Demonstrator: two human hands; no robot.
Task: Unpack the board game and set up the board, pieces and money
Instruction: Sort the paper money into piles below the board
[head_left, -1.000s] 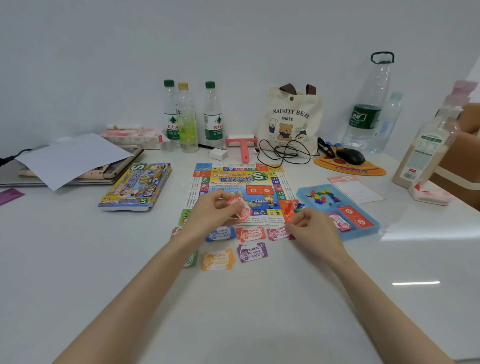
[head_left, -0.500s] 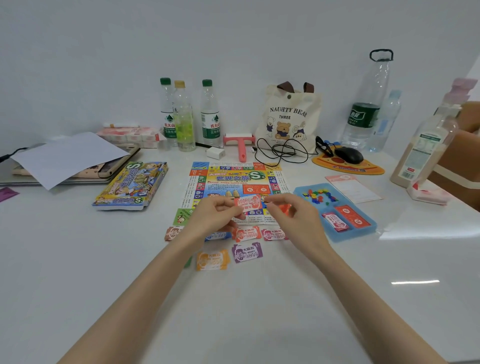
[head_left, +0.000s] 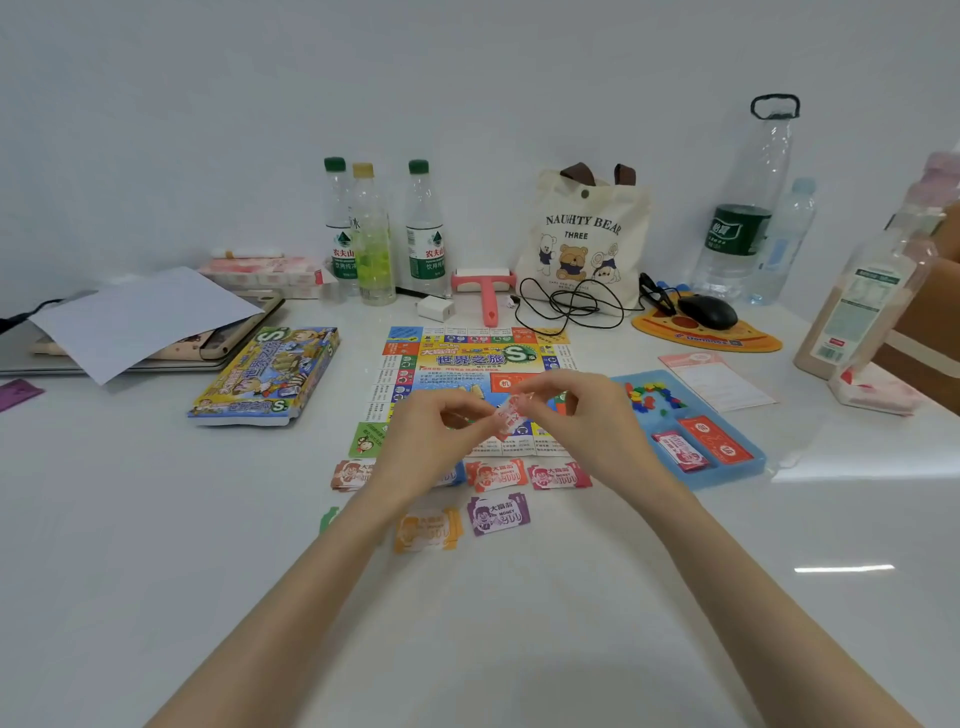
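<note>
Over the board's (head_left: 467, 358) near edge, the left hand (head_left: 431, 434) and right hand (head_left: 587, 415) each pinch 1 end of a blurred reddish slip (head_left: 511, 413), its length running left-right. Sorted money stacks (head_left: 496, 474) lie just nearer, seemingly within equal reach of both.

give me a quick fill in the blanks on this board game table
The box lies to the ___ of the board.
The coloured pieces sit in the ___ tray.
Left of the purple note lies an ___ note.
The left hand and right hand pinch one packet above the ___.
Missing: left, blue, orange, board.
</note>
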